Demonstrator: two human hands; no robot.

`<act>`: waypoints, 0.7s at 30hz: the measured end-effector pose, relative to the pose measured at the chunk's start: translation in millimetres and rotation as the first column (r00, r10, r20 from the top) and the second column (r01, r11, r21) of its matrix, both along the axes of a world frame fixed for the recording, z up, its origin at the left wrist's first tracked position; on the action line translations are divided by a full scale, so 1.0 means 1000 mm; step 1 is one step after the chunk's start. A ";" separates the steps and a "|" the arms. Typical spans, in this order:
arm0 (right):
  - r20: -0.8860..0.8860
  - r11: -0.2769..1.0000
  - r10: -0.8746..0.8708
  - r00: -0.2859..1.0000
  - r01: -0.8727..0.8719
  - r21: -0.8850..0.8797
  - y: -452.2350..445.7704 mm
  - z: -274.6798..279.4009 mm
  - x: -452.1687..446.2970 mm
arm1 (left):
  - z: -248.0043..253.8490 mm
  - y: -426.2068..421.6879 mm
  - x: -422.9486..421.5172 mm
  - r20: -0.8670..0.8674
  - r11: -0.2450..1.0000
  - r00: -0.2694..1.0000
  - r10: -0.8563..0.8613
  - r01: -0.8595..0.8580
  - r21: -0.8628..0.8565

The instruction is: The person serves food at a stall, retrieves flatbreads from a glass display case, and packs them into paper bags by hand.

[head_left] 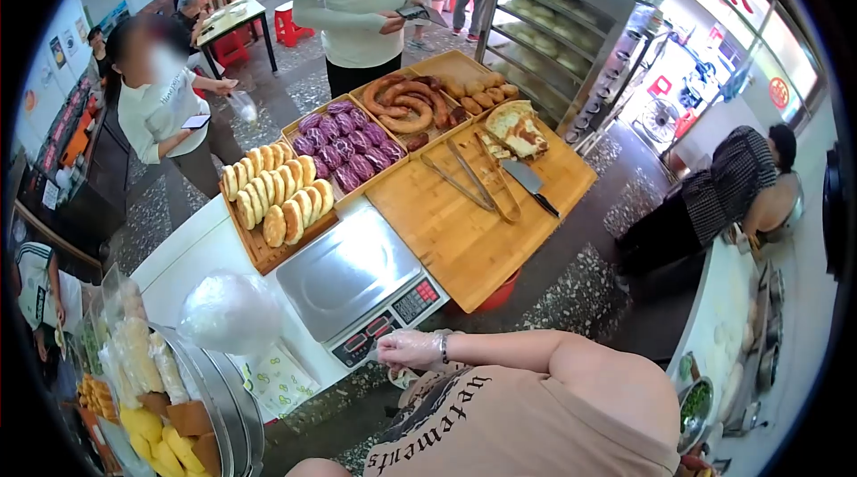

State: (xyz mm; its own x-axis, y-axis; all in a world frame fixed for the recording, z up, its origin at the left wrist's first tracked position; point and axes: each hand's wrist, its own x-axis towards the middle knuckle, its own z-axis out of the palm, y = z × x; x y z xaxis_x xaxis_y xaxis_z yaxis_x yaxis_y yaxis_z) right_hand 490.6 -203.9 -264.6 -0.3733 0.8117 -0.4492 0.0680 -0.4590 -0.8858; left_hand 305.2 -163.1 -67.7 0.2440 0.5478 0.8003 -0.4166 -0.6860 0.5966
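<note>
My right hand point(411, 348), in a clear plastic glove, is beside the front edge of the silver scale point(350, 276), near its keypad. Its fingers are curled, and what they hold, if anything, is too small to tell. My left hand is out of view. Right of the scale lies a wooden board point(486, 245) bearing metal tongs point(460, 175), a cleaver point(527, 181) and a partly cut flatbread point(516, 127). Beyond the scale are trays of round golden cakes point(275, 224), purple buns point(344, 145) and coiled sausages point(406, 102).
A puffed clear bag point(228, 312) stands left of the scale, by steel steamers point(234, 406). A glass bun cabinet point(549, 31) is behind the board. Two people point(353, 4) point(165, 93) stand across the counter; another person point(714, 191) bends at a right-hand worktop.
</note>
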 end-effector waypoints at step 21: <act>0.174 0.977 -0.045 0.984 0.007 0.212 0.000 0.024 0.075 | 0.024 -0.029 0.043 -0.019 0.986 0.994 0.104 -0.101 0.130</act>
State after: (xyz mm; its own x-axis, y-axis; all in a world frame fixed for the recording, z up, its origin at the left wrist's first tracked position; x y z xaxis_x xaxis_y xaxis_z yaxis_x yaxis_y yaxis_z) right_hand 566.0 -204.1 -240.4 -0.2810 0.9031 -0.3249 0.2229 -0.2678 -0.9373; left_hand 348.4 -191.7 -44.1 0.2128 0.4637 0.8600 -0.3257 -0.7962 0.5099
